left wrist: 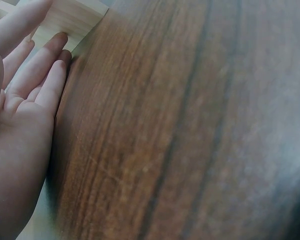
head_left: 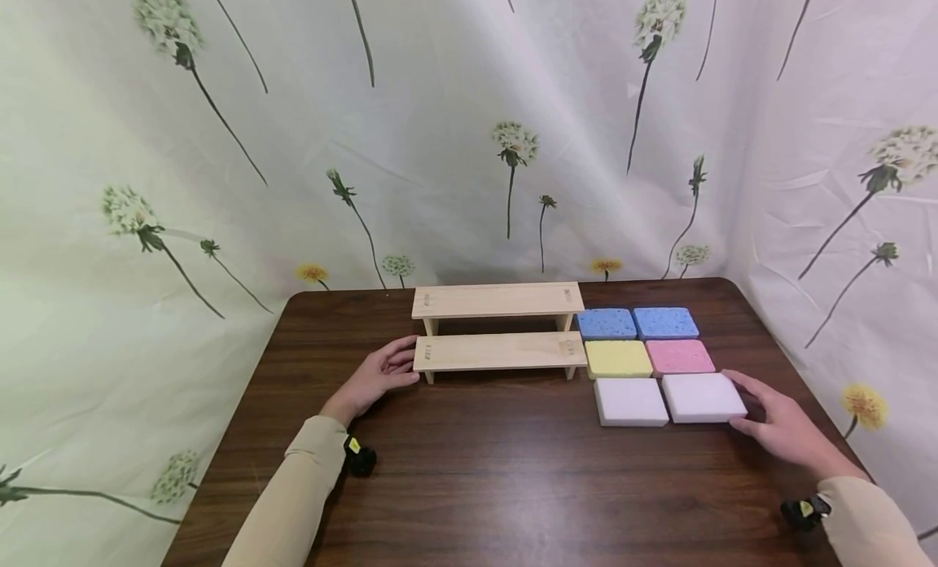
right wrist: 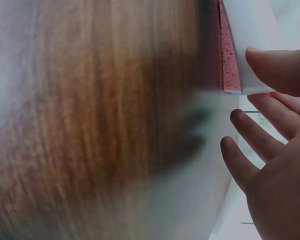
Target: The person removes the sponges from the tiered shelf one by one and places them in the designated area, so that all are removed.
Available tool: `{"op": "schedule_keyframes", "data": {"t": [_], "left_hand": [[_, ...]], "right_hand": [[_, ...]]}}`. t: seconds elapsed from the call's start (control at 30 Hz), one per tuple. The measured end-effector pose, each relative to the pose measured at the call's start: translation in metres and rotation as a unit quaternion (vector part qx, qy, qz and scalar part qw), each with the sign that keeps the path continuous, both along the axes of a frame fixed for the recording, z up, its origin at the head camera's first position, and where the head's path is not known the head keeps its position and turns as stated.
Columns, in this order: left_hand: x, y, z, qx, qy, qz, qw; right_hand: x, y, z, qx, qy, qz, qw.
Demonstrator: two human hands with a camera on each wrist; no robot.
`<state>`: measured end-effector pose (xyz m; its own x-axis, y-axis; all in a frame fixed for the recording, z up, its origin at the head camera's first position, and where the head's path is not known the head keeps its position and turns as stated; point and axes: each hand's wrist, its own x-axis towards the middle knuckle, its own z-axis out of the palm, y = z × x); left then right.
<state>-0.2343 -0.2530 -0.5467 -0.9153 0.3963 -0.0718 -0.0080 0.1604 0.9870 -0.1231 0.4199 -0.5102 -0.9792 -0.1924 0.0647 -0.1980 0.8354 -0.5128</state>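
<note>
Two low wooden stands, a rear one (head_left: 498, 300) and a front one (head_left: 501, 352), stand one behind the other on the table. My left hand (head_left: 376, 377) is at the front stand's left end, fingers loosely extended; in the left wrist view, fingertips (left wrist: 60, 40) lie against or very near pale wood. At the far right, my right hand (head_left: 784, 427) pinches the right white sponge (head_left: 703, 397) by its right end, thumb at the front edge and index finger at the back. The right wrist view shows the thumb (right wrist: 275, 67) on its white side, other fingers spread.
Left of the held sponge lies another white sponge (head_left: 631, 402). Behind them are a yellow sponge (head_left: 618, 359), a pink sponge (head_left: 680, 357) and two blue sponges, left (head_left: 607, 323) and right (head_left: 665, 323). The brown table (head_left: 498, 485) meets a flower-print curtain (head_left: 440, 143).
</note>
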Motion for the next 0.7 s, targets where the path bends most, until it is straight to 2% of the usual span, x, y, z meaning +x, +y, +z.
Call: {"op": "schedule_keyframes", "data": {"t": [0.17, 0.5, 0.7], "left_hand": [[0.0004, 0.0001, -0.0011, 0.002, -0.001, -0.001, 1.0], [0.0006, 0.0002, -0.0012, 0.007, -0.002, -0.003, 1.0], [0.0003, 0.0002, -0.0002, 0.005, -0.004, -0.001, 1.0]], "right_hand": [[-0.0011, 0.0019, -0.0033, 0.002, -0.031, -0.002, 0.9995], [-0.0019, 0.0048, -0.0074, 0.015, -0.029, 0.011, 0.9994], [-0.0022, 0.0055, -0.0078, 0.017, -0.042, 0.018, 0.9988]]}}
